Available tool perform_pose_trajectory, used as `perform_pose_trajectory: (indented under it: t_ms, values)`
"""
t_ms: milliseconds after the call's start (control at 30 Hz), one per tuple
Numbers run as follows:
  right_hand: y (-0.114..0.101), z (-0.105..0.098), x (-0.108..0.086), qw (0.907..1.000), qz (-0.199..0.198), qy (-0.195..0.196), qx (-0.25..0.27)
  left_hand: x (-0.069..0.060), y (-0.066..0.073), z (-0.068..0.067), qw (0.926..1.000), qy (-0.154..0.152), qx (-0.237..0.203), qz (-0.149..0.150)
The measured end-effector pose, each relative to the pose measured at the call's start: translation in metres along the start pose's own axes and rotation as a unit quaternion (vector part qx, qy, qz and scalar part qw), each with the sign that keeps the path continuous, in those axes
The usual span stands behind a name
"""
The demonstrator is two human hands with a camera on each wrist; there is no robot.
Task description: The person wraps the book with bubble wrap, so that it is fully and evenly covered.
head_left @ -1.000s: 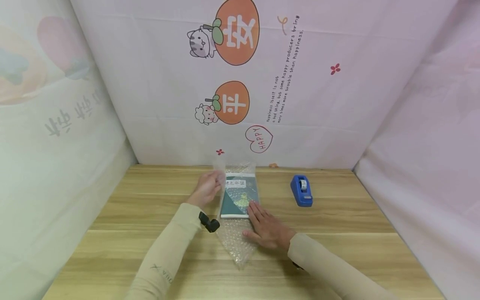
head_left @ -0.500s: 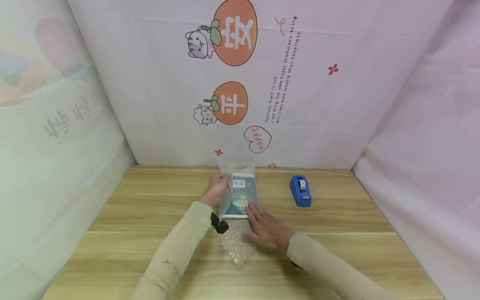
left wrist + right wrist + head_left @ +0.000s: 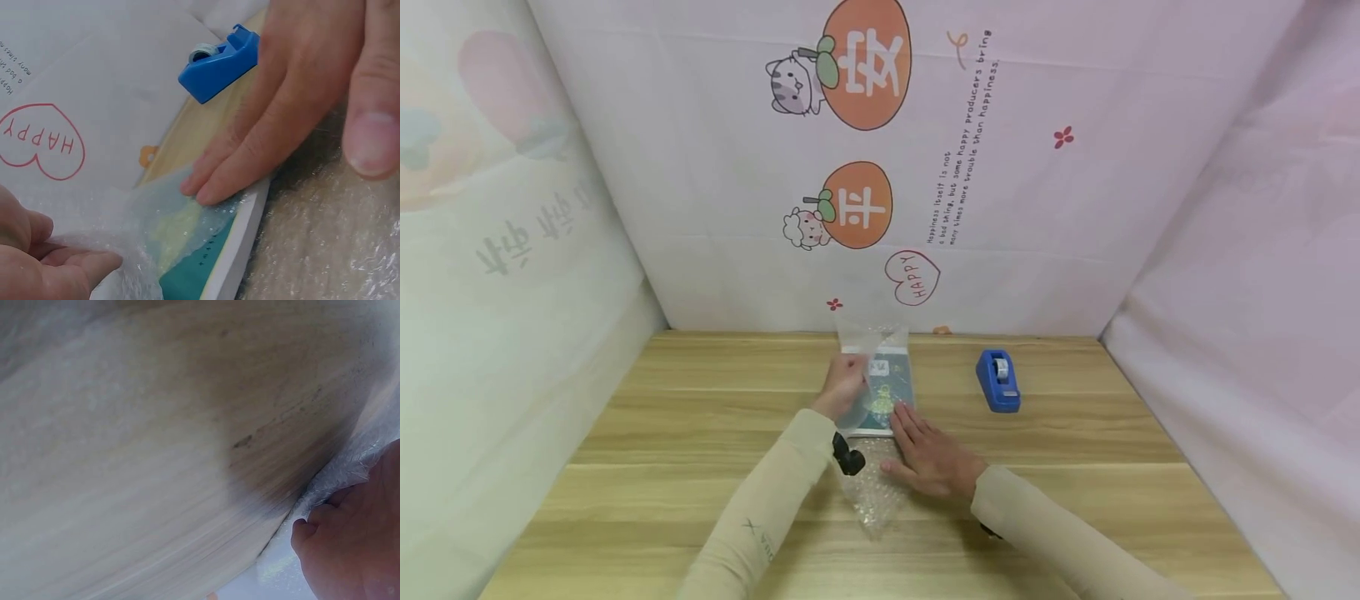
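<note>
A teal book (image 3: 883,400) with a white label and a yellow figure lies on a sheet of bubble wrap (image 3: 874,492), partly covered by it. With fingers and thumb, my left hand (image 3: 842,387) pinches the left edge of the wrap, raised over the book's left part. My right hand (image 3: 936,458) rests with extended fingers on the book's right edge; the thumb lies over the wrap in front. In the left wrist view, the folded film reaches toward the right fingertips (image 3: 212,187), and the book's white page edge shows. The right wrist view shows mostly tabletop beside the right hand (image 3: 356,544).
A blue tape dispenser (image 3: 1000,383) with a roll in it stands on the wooden table (image 3: 1075,483), right of the book. A printed white cloth wall (image 3: 1015,250) rises close behind the wrap's far end. More cloth hangs at both sides.
My left hand has moved right, carrying the wrap's left edge over the book, so more of the cover is under film. The right hand stays in place on the book.
</note>
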State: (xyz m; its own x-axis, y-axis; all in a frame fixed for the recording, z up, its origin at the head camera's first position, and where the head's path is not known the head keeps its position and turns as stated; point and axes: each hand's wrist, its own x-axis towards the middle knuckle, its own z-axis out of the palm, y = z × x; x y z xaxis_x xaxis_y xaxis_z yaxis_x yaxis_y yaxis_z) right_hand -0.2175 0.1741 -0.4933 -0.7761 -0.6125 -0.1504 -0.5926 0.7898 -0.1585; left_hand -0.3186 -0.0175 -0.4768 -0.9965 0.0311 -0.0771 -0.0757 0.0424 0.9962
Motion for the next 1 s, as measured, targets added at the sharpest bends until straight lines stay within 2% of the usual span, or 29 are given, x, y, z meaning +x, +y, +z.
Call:
perform_pose_trajectory:
  t_ms: [133, 233, 367, 500, 567, 633, 700, 733, 767, 867, 933, 1000]
  values:
    - [0.000, 0.001, 0.001, 1.0000, 0.000, -0.001, 0.004, 0.000, -0.004, 0.002, 0.9993, 0.002, 0.037, 0.002]
    - [0.001, 0.000, 0.001, 1.0000, 0.001, 0.000, -0.002, 0.001, -0.002, 0.002, 0.9968, -0.015, 0.078, 0.004]
    - [0.001, -0.002, 0.001, 1.0000, 0.005, -0.002, -0.004, 0.003, 0.006, -0.004, 0.9853, -0.050, 0.163, 0.004]
    - [-0.001, -0.005, 0.002, 0.9999, 0.008, -0.014, -0.001, 0.006, 0.015, -0.017, 0.9695, -0.116, 0.216, 0.000]
    - [-0.001, -0.006, 0.003, 0.9997, 0.011, -0.020, 0.002, 0.008, 0.017, -0.025, 0.9556, -0.158, 0.249, 0.010]
    - [-0.002, -0.006, 0.003, 0.9996, 0.012, -0.025, 0.001, 0.011, 0.014, -0.031, 0.9357, -0.196, 0.291, 0.035]
    - [-0.002, -0.006, 0.004, 0.9995, 0.013, -0.027, 0.006, 0.013, 0.010, -0.036, 0.9078, -0.228, 0.344, 0.073]
    - [-0.001, -0.006, 0.004, 0.9995, 0.015, -0.028, 0.008, 0.013, 0.009, -0.037, 0.8899, -0.244, 0.373, 0.098]
    - [-0.001, -0.006, 0.004, 0.9994, 0.016, -0.030, 0.008, 0.012, 0.007, -0.037, 0.8754, -0.257, 0.391, 0.120]
    - [0.001, -0.006, 0.004, 0.9992, 0.017, -0.034, 0.011, 0.008, 0.003, -0.037, 0.8349, -0.280, 0.444, 0.167]
    - [0.002, -0.006, 0.004, 0.9991, 0.016, -0.037, 0.008, 0.004, 0.000, -0.035, 0.8189, -0.282, 0.463, 0.188]
    - [0.002, -0.006, 0.004, 0.9992, 0.014, -0.038, 0.007, 0.000, -0.002, -0.034, 0.8113, -0.282, 0.473, 0.197]
